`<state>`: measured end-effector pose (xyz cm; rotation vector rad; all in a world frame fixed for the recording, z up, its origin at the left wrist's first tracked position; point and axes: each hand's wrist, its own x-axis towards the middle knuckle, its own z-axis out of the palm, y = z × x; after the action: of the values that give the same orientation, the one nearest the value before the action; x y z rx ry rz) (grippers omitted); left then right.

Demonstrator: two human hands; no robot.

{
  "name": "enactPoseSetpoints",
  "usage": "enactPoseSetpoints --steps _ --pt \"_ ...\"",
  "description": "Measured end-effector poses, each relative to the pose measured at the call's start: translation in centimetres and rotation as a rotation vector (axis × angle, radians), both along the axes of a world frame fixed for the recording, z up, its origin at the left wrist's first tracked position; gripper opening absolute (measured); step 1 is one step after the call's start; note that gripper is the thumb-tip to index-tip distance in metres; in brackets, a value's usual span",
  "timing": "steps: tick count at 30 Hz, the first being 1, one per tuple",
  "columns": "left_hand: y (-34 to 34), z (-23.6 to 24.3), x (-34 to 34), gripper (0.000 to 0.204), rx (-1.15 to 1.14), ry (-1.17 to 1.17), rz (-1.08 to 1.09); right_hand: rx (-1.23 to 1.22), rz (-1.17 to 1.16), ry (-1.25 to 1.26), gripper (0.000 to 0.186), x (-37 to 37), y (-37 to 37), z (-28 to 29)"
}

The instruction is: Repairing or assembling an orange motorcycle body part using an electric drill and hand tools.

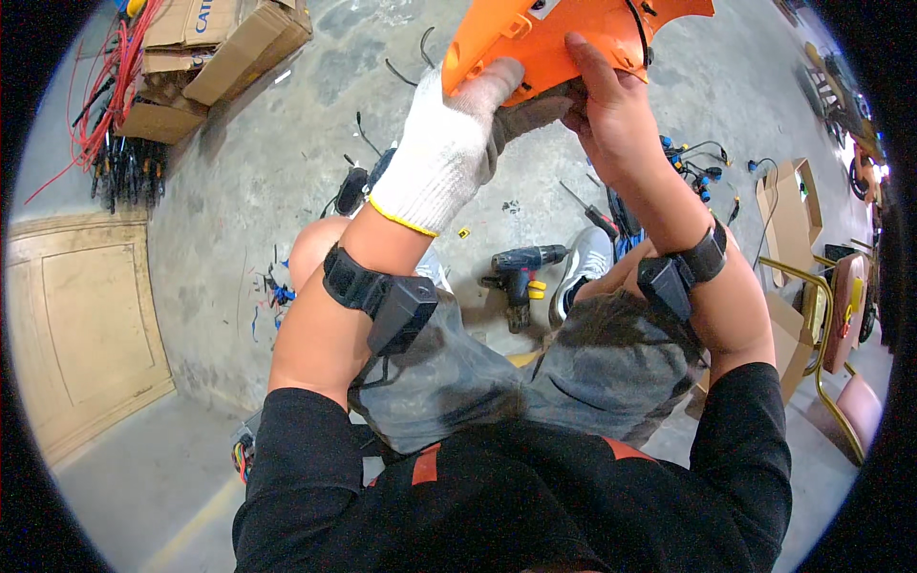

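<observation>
- I am holding an orange plastic cover (564, 33) up in front of me, above my knees and well clear of the concrete floor (258, 172); its upper part is running out past the top edge of the view.
- Its long axis is lying roughly left to right across my view, tilting a little; a black cable (642, 29) is trailing along its right side.
- My left hand (444, 143), in a white knit glove, is closing on the cover's lower left edge, thumb pressing up on the face.
- My right hand (611, 119), bare, is gripping the lower middle edge, index finger lying flat on the orange surface; the other fingers are curling behind, hidden.
- Both hands are touching the cover and sitting just beside each other; the right is nearer its middle.
- A dark rag or glove (535, 110) seems to be bunching between my palms; I cannot tell which.
- Below, on the floor between my shoes, a cordless drill (521, 272) is lying on its side, a screwdriver (590, 210) near it.
- Cardboard boxes (215, 48) and red wires (105, 86) are sitting far left.
</observation>
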<state>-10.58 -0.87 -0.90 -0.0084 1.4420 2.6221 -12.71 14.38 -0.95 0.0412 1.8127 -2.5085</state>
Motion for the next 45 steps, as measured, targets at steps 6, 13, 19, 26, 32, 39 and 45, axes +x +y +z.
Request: enactPoseSetpoints --steps 6,13,19,26,32,39,45 --pt "0.2 0.3 0.2 0.025 0.111 0.010 0.024 -0.005 -0.004 -0.063 0.022 0.2 -0.5 0.8" --pt "-0.8 -1.1 -1.1 0.026 0.000 -0.013 0.095 -0.129 0.189 -0.225 0.037 -0.5 0.1 0.7" --pt "-1.7 0.4 -1.1 0.029 0.117 -0.083 0.174 -0.001 0.338 -0.360 0.033 -0.8 1.8 0.4" --pt "-2.6 -0.6 -1.4 0.032 -0.136 -0.164 0.341 -0.020 0.267 -0.203 0.042 -0.8 2.6 1.4" --pt "-1.8 -1.0 -1.5 0.033 -0.158 -0.233 0.240 0.246 0.408 0.046 0.022 -0.2 1.9 3.3" --pt "0.8 1.3 -0.5 0.029 -0.164 -0.358 0.163 0.392 0.438 0.059 0.015 -0.5 2.2 2.5" --pt "0.9 1.0 -0.2 0.027 -0.188 -0.272 0.182 0.921 0.286 0.655 0.017 -0.7 2.2 0.9"
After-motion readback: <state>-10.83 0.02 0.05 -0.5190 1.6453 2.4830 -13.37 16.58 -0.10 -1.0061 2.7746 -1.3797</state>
